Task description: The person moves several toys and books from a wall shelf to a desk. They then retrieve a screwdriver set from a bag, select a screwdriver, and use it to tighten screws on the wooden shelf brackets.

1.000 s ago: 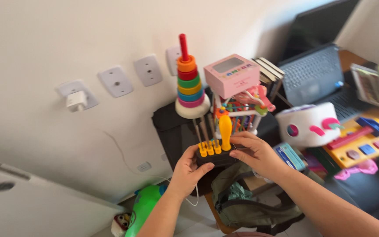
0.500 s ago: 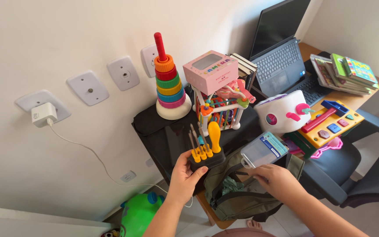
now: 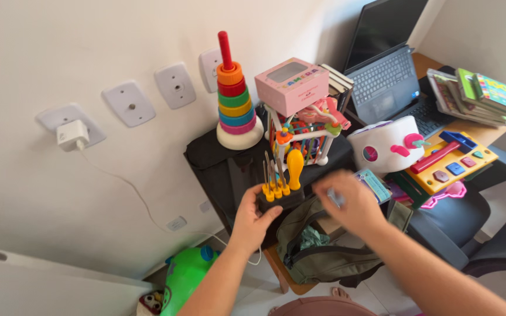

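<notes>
While the left hand grips the black screwdriver stand from below at centre frame, thumb hooked on its front edge, the stand sits upright with a row of small yellow-handled drivers and one fat orange-yellow handle poking up. Just to the right, the right hand is blurred, fingers curled over something small and pale; whether it's truly clamped on it, I cannot tell. Beneath both hands, an olive-green bag gapes open. Behind the stand, a black case carries a ring-stacking tower with a red peg on a white base, and beside it a colourful bead-maze cube topped by a pink rectangular box with a grey window on its lid. Further right, a white drum-shaped toy with pink pieces, then a yellow toy board with coloured buttons. Upper right, an open laptop and a stack of picture books. On the wall at upper left, white socket plates, one holding a white charger, its cable trailing down.
</notes>
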